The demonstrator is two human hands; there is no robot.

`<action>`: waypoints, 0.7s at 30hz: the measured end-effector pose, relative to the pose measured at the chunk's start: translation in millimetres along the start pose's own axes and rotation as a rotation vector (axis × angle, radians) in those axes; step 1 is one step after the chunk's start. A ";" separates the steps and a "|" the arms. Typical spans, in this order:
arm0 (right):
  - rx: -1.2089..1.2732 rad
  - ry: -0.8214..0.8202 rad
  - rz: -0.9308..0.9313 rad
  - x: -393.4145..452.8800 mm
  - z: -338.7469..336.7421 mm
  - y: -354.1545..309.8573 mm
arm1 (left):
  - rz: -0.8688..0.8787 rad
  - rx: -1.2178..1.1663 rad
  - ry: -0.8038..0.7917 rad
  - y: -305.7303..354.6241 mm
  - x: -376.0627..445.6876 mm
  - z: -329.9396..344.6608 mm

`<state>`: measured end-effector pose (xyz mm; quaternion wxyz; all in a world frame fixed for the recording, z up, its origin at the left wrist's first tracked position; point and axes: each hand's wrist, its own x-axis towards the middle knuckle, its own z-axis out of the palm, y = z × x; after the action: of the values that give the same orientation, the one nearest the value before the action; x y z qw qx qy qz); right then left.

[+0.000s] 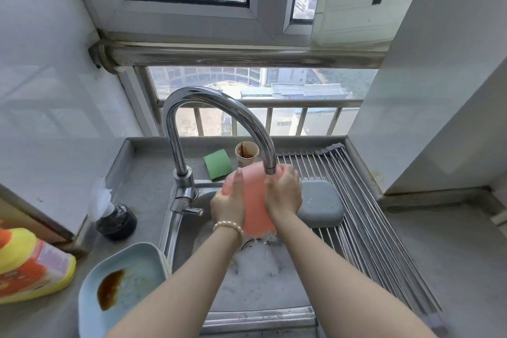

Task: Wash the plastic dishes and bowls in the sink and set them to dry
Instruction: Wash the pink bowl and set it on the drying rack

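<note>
Pink dish (253, 200): under faucet (219, 107) spout, gripped by left hand (227, 207) and right hand (284, 192). Step: rinsing. Next, likely: drying rack (365, 214) right of faucet; stained blue dish (120, 282) awaits.

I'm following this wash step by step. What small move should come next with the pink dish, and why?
Probably lift the pink dish right onto the rack: both hands, left and right, hold it under the faucet, and a grey dish already dries there.

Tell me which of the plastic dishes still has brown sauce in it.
The light blue dish on the counter left of the sink. The pink one, held in both hands under the faucet, and the grey one show no sauce.
</note>
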<state>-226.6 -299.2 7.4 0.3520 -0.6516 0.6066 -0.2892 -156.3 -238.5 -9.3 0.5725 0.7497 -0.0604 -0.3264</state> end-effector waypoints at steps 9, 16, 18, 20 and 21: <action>-0.698 -0.483 -0.594 -5.2 -8.0 25.5 | -0.254 0.016 0.048 -15.1 35.9 -5.3; -0.267 -0.404 0.110 26.3 -19.0 31.8 | -0.260 0.133 -0.105 -4.8 42.0 9.8; -0.155 -0.366 0.182 30.8 -22.0 34.6 | -0.156 0.245 -0.076 -5.6 37.7 14.5; -0.112 -0.302 0.211 32.6 -24.8 38.5 | 0.034 0.426 -0.066 -9.1 22.1 20.5; -0.132 -0.287 0.217 32.3 -26.2 40.0 | 0.150 0.554 -0.077 -12.7 11.6 23.3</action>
<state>-268.0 -334.7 -11.2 0.4205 -0.6386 0.6345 -0.1133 -163.9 -258.7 -28.6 0.3656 0.8580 -0.2244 -0.2825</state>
